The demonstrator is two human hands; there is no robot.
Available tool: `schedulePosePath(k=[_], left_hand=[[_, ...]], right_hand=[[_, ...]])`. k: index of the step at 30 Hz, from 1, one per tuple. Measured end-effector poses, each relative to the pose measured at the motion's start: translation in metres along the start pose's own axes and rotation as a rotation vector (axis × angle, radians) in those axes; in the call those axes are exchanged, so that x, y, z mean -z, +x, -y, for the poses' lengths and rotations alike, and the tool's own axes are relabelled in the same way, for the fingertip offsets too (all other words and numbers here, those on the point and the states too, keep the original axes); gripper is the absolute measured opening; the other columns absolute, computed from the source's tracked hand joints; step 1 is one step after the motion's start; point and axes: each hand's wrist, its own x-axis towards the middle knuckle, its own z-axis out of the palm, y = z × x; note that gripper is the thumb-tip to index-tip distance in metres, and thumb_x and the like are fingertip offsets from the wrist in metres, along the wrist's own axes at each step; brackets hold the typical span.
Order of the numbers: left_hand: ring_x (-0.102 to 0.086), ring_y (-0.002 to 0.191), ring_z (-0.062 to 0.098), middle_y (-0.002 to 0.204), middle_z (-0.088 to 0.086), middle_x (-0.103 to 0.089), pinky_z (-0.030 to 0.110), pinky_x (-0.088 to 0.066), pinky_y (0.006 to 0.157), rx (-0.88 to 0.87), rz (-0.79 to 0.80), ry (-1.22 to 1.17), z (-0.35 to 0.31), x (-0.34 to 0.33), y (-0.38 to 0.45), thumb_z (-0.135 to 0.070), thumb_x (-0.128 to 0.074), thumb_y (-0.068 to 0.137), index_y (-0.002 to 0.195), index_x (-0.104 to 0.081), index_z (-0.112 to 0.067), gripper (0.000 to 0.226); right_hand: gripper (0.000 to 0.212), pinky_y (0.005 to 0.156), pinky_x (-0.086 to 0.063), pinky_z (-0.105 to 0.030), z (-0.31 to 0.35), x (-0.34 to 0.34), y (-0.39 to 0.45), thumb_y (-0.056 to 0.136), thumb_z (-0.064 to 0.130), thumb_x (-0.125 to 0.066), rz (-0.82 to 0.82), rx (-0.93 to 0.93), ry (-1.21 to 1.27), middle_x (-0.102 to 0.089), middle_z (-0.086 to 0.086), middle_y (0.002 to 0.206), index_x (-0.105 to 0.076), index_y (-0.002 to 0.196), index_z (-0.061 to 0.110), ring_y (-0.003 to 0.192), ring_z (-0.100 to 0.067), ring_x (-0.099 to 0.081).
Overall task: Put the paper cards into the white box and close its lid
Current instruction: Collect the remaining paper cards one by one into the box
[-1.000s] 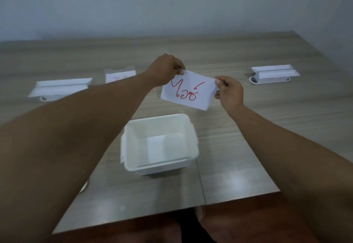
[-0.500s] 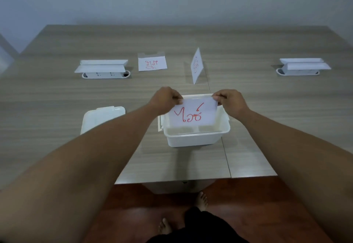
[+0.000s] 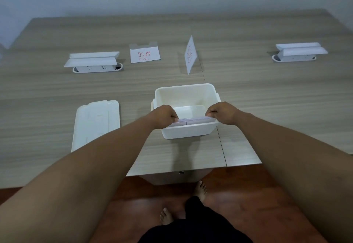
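On wooden table [image 3: 267, 94]: white box [image 3: 188, 132].

Both hands [image 3: 165, 115] [image 3: 221, 113] are crowding the near rim of the open white box [image 3: 184, 94], its far half staying clear, while the lid [image 3: 96, 123] is lying just left, two paper cards [image 3: 145, 54] [image 3: 190, 54] and two socket units [image 3: 93, 62] [image 3: 299, 52] are standing beyond, leaving bare worktop [image 3: 267, 99] right.

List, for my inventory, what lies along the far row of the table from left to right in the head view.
Left socket unit → flat paper card → standing folded card → right socket unit.
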Motion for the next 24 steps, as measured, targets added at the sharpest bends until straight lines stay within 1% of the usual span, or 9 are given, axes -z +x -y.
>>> schedulePosePath(k=[4, 9, 12, 14, 17, 18, 19, 21, 24], left_hand=[[-0.044, 0.073, 0.019, 0.069, 0.003, -0.055, 0.030, -0.040, 0.074, 0.054, 0.070, -0.015, 0.000, 0.002, 0.007, -0.018, -0.051, 0.090, 0.067, -0.061, -0.004, 0.028], [-0.063, 0.097, 0.017, 0.101, -0.001, -0.071, 0.032, -0.047, 0.096, 0.101, -0.095, -0.193, -0.005, 0.028, 0.020, -0.021, -0.056, 0.090, 0.101, -0.075, -0.008, 0.025], [-0.057, 0.086, 0.021, 0.088, 0.004, -0.064, 0.032, -0.044, 0.086, 0.087, -0.181, -0.142, -0.008, 0.054, 0.033, -0.025, -0.050, 0.092, 0.078, -0.062, -0.015, 0.021], [-0.053, 0.090, 0.020, 0.091, 0.004, -0.060, 0.030, -0.040, 0.086, 0.080, -0.212, -0.094, -0.015, 0.075, 0.044, -0.021, -0.046, 0.095, 0.081, -0.058, -0.018, 0.019], [-0.053, 0.124, 0.025, 0.129, 0.009, -0.063, 0.032, -0.037, 0.106, 0.099, -0.239, -0.025, -0.027, 0.108, 0.064, -0.018, -0.041, 0.099, 0.119, -0.066, -0.009, 0.033], [-0.053, 0.124, 0.025, 0.129, 0.007, -0.062, 0.032, -0.037, 0.106, 0.105, -0.227, 0.003, -0.032, 0.120, 0.070, -0.019, -0.040, 0.100, 0.119, -0.066, -0.010, 0.033], [-0.054, 0.113, 0.024, 0.116, 0.007, -0.063, 0.031, -0.038, 0.099, 0.104, -0.209, 0.042, -0.035, 0.132, 0.078, -0.019, -0.039, 0.099, 0.105, -0.067, -0.013, 0.029], [-0.042, 0.092, 0.019, 0.096, 0.001, -0.048, 0.029, -0.034, 0.080, 0.125, -0.180, 0.118, -0.041, 0.153, 0.095, -0.020, -0.038, 0.098, 0.076, -0.046, -0.026, 0.024], [-0.034, 0.089, 0.017, 0.096, -0.001, -0.040, 0.027, -0.030, 0.074, 0.145, -0.187, 0.162, -0.051, 0.179, 0.118, -0.022, -0.040, 0.098, 0.065, -0.028, -0.032, 0.036]], right_hand=[[0.027, 0.096, -0.043, -0.030, 0.005, 0.000, 0.000, 0.097, 0.023, -0.050, 0.033, 0.009, -0.049, -0.070, 0.000, 0.119, -0.072, 0.109, 0.010, 0.112, -0.021, -0.059], [0.024, 0.095, -0.049, -0.034, 0.007, 0.016, 0.006, 0.092, 0.021, -0.051, -0.048, 0.007, -0.036, -0.073, 0.002, 0.110, -0.073, 0.100, 0.014, 0.106, -0.019, -0.063], [0.026, 0.095, -0.049, -0.032, 0.010, 0.037, 0.014, 0.093, 0.021, -0.050, -0.113, 0.009, -0.021, -0.071, 0.003, 0.112, -0.073, 0.104, 0.013, 0.105, -0.017, -0.062], [0.027, 0.093, -0.049, -0.032, 0.013, 0.054, 0.024, 0.094, 0.022, -0.049, -0.155, 0.013, -0.009, -0.070, 0.001, 0.112, -0.072, 0.105, 0.011, 0.104, -0.018, -0.062], [0.027, 0.090, -0.048, -0.029, 0.016, 0.082, 0.043, 0.094, 0.019, -0.047, -0.209, 0.017, 0.005, -0.070, -0.001, 0.110, -0.071, 0.103, 0.010, 0.102, -0.019, -0.062], [0.027, 0.090, -0.049, -0.030, 0.016, 0.092, 0.051, 0.093, 0.019, -0.047, -0.224, 0.021, 0.011, -0.071, -0.001, 0.109, -0.071, 0.102, 0.010, 0.101, -0.020, -0.063], [0.027, 0.091, -0.051, -0.033, 0.016, 0.103, 0.060, 0.093, 0.019, -0.047, -0.242, 0.020, 0.019, -0.071, -0.002, 0.108, -0.071, 0.101, 0.011, 0.101, -0.021, -0.064], [0.026, 0.092, -0.053, -0.037, 0.016, 0.123, 0.078, 0.093, 0.021, -0.047, -0.273, 0.021, 0.036, -0.072, -0.002, 0.106, -0.071, 0.099, 0.013, 0.100, -0.021, -0.065], [0.025, 0.091, -0.052, -0.033, 0.015, 0.149, 0.104, 0.092, 0.020, -0.047, -0.319, 0.032, 0.052, -0.071, 0.001, 0.107, -0.070, 0.099, 0.016, 0.100, -0.020, -0.064]])
